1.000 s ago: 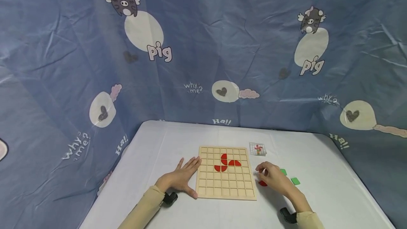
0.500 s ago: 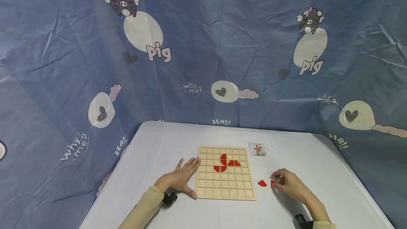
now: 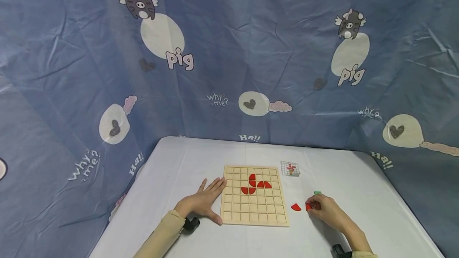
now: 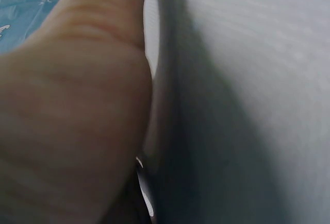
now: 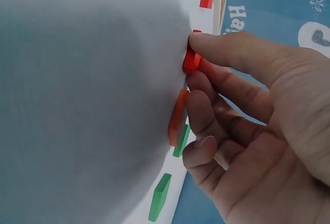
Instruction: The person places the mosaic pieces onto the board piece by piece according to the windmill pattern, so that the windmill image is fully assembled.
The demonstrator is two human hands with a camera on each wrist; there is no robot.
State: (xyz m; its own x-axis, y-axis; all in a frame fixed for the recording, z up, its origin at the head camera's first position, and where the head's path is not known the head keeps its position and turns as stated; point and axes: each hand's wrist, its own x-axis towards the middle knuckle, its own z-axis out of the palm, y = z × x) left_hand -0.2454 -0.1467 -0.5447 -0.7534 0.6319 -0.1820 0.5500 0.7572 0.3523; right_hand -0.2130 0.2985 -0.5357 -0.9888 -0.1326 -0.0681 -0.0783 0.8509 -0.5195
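the right hand [image 3: 327, 208] pinches a red piece [image 5: 191, 63] between thumb and forefinger, right of the wooden board [image 3: 236, 206]. the piece is small, bright and straight-edged, partly covered by the thumb. the left hand [image 3: 201, 202] lies spread at the board's left edge.

White table [image 3: 172, 170] with rounded far corners, carrying puzzle parts.
From my remote seat I see a wooden grid board [image 3: 254, 206] lying mid-table, a small picture card [image 3: 290, 169] toward the far edge, and rightward a loose red wedge [image 3: 295, 207] and two green pieces [image 5: 160, 197].
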